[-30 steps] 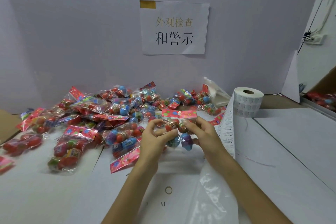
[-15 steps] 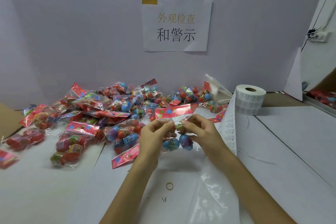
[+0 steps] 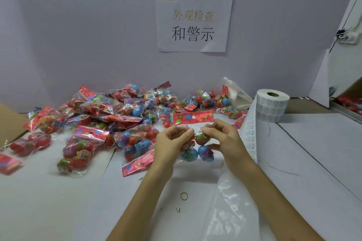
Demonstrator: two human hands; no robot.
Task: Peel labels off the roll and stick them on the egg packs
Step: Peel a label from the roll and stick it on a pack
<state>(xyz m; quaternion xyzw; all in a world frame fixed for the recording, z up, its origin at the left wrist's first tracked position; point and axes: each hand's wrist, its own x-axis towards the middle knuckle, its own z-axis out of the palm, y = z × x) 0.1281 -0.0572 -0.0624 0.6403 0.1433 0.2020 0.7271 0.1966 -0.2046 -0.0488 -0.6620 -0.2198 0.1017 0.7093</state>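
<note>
Both hands pinch one pack: the left hand [image 3: 172, 141] and right hand [image 3: 225, 139] curl their fingertips onto the upper film of a clear cellophane egg pack with a red flowered header card [image 3: 193, 117], held upright above the white bench [image 3: 313, 162], its blue and red plastic eggs [image 3: 203, 153] hanging below the fingers. Whether a label lies under the fingertips is too small to tell. To do this step well, I judge the film should be pulled taut and the label smoothed flat from one edge, without creases. Just beside the right hand a white strip of labels [image 3: 248, 135] trails from the white label roll [image 3: 272, 107]; a heap of similar packs [image 3: 117, 115] lies to the left
</note>
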